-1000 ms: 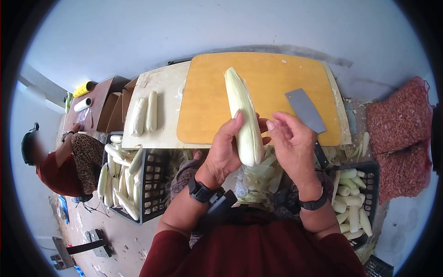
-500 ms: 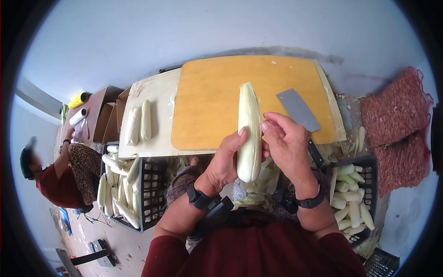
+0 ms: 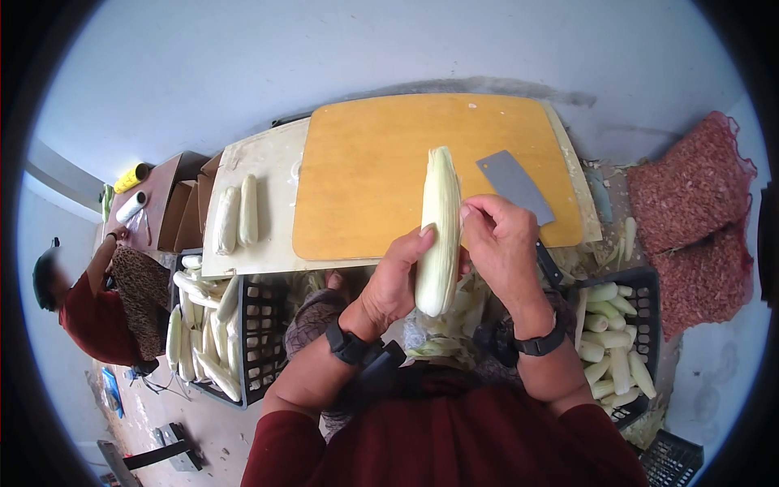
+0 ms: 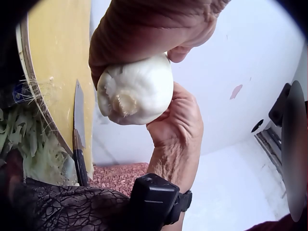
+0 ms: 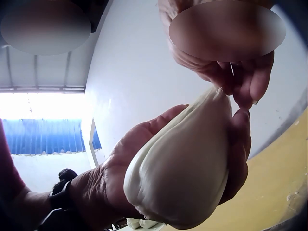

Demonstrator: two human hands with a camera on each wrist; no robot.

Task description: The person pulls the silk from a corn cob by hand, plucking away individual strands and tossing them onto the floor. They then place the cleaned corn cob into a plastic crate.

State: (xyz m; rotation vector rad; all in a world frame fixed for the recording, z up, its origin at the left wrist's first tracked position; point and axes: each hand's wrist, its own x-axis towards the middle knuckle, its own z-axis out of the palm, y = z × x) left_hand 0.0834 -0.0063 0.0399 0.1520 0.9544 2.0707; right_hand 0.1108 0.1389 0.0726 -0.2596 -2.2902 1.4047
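A pale green corn ear in its husk (image 3: 439, 235) stands nearly upright above the front edge of the yellow board (image 3: 365, 178). My left hand (image 3: 389, 284) grips its lower half, thumb on the near side and fingers behind. The fingers of my right hand (image 3: 507, 252) are bent at the ear's right edge, thumb and forefinger pinching at the husk. In the left wrist view the ear's cut stem end (image 4: 125, 103) faces the camera. The right wrist view shows the husk (image 5: 183, 163) lying across my left palm (image 5: 115, 168), with my right fingertips at its top.
A cleaver (image 3: 515, 187) lies on the board's right side. Two wrapped ears (image 3: 248, 209) rest on the pale tabletop at left. Crates of corn (image 3: 264, 341) stand below on both sides. Red mesh sacks (image 3: 690, 195) are at right. Another person (image 3: 93, 300) sits at far left.
The ear has gone from leaning left to nearly upright and sits slightly lower. My right hand has come in from beside the ear to its right edge. The view has shifted a little.
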